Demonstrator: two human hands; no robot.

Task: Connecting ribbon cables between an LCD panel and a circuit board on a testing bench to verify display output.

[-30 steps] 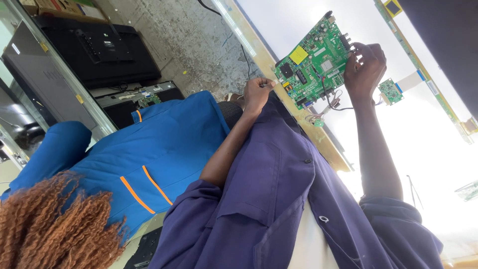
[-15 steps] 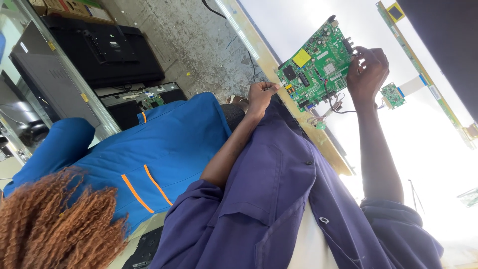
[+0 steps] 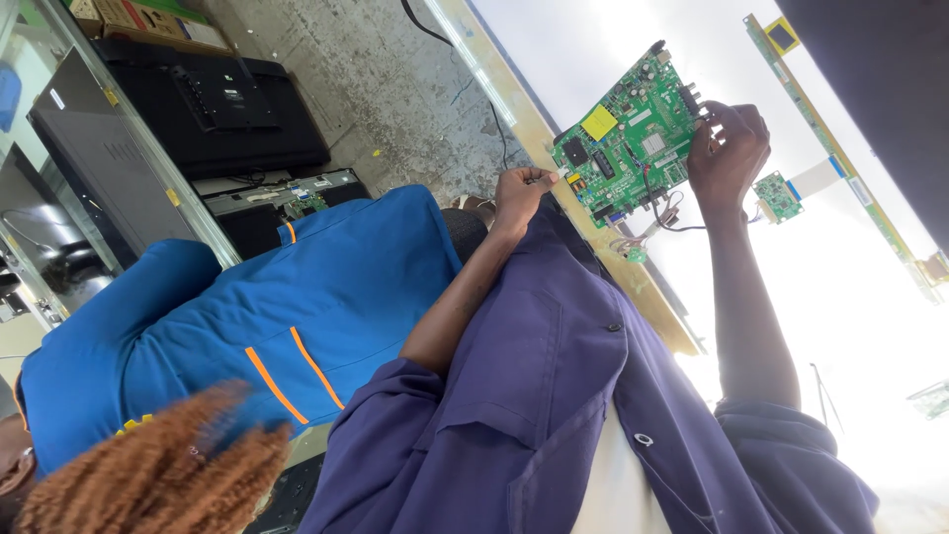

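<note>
A green circuit board (image 3: 633, 143) with a yellow sticker, black chips and a bundle of wires is held up over a bright white panel (image 3: 840, 287). My right hand (image 3: 730, 148) grips the board's far edge. My left hand (image 3: 521, 196) is closed beside the board's near corner, pinching a small pale thin tool (image 3: 550, 178) that touches the board's edge; what kind of tool it is I cannot tell. Both arms reach out from my purple shirt (image 3: 554, 415).
A co-worker in a blue top with orange stripes (image 3: 267, 316) and reddish hair (image 3: 148, 475) sits close on the left. A small green board on a ribbon cable (image 3: 779, 195) and a long strip board (image 3: 840, 148) lie on the panel. Dark flat screens (image 3: 217, 99) stand on the concrete floor.
The circuit board and both hands have stayed nearly in place. My left hand has shifted slightly toward the board's corner, and the view has drifted a little.
</note>
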